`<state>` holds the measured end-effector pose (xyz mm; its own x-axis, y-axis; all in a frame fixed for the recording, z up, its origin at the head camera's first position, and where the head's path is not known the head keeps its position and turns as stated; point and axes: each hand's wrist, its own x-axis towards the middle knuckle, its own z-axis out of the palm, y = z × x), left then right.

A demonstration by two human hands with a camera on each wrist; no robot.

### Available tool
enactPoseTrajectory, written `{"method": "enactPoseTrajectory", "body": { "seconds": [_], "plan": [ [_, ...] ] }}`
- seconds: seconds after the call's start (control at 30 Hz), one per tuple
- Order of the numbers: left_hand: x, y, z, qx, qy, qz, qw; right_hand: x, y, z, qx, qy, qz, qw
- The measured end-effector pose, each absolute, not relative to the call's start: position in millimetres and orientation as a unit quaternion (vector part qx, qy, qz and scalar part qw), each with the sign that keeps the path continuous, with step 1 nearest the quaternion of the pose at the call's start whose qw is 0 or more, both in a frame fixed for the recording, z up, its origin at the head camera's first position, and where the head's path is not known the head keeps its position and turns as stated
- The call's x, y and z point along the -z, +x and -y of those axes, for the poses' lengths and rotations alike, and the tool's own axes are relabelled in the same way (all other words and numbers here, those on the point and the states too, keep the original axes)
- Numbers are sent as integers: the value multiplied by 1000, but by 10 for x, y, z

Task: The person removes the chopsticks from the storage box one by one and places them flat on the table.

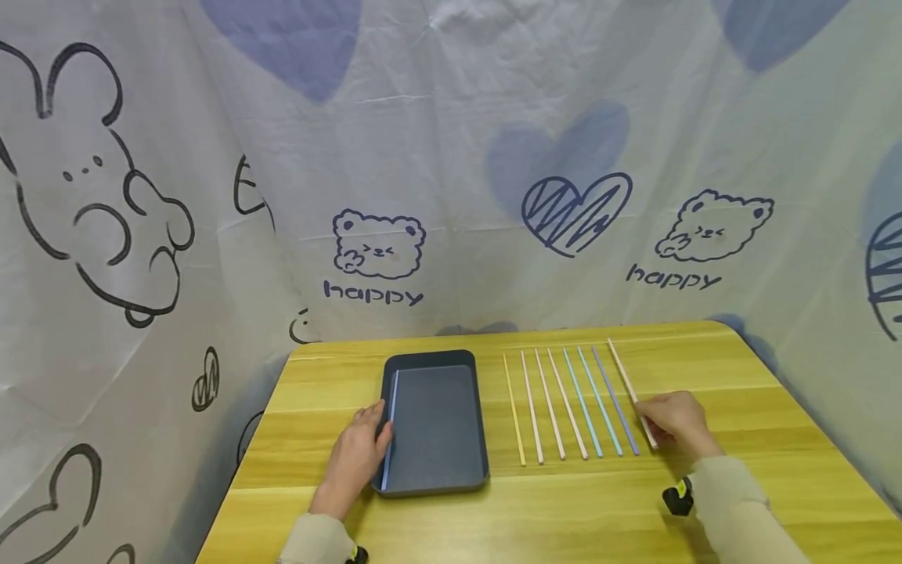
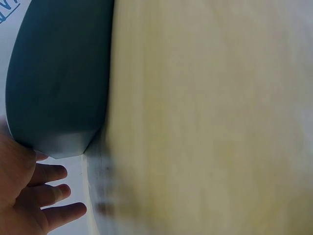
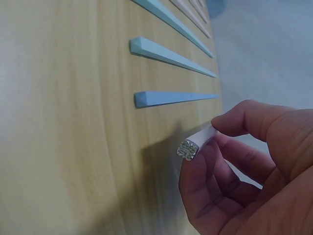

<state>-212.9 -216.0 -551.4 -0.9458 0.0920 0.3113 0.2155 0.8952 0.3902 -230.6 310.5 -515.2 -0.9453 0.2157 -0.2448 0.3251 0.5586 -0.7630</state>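
Note:
A dark grey rectangular tray (image 1: 440, 431) lies left of the table's middle, with one blue chopstick (image 1: 394, 395) along its inner left side. My left hand (image 1: 355, 454) holds the tray's left rim, thumb over the inside and fingers outside. In the left wrist view, several fingers (image 2: 51, 193) stick out past the tray's end. My right hand (image 1: 678, 423) pinches a pale pink chopstick (image 1: 623, 372) near its thick end, at the right of a row. The right wrist view shows that chopstick's glittery end (image 3: 188, 150) between thumb and fingers.
Between tray and right hand, chopsticks lie side by side: one yellow (image 1: 514, 411), several pink (image 1: 550, 403), two turquoise (image 1: 600, 401) and one violet-blue (image 1: 615, 401). The yellow wood-grain table (image 1: 550, 517) ends at a printed white cloth (image 1: 458, 235) behind and to the left.

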Motion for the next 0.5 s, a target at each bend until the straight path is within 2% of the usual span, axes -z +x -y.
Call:
{"method": "enactPoseTrajectory", "body": {
  "seconds": [0.2,0.5],
  "plan": [
    [5530,-2110,2154,218,-76,964,132,5241,-2295,-3083,448,152,-880,49],
    [5567,-2125,2176,215,-85,961,152,5262,-2290,-3057,471,167,-865,50]
  ]
}}
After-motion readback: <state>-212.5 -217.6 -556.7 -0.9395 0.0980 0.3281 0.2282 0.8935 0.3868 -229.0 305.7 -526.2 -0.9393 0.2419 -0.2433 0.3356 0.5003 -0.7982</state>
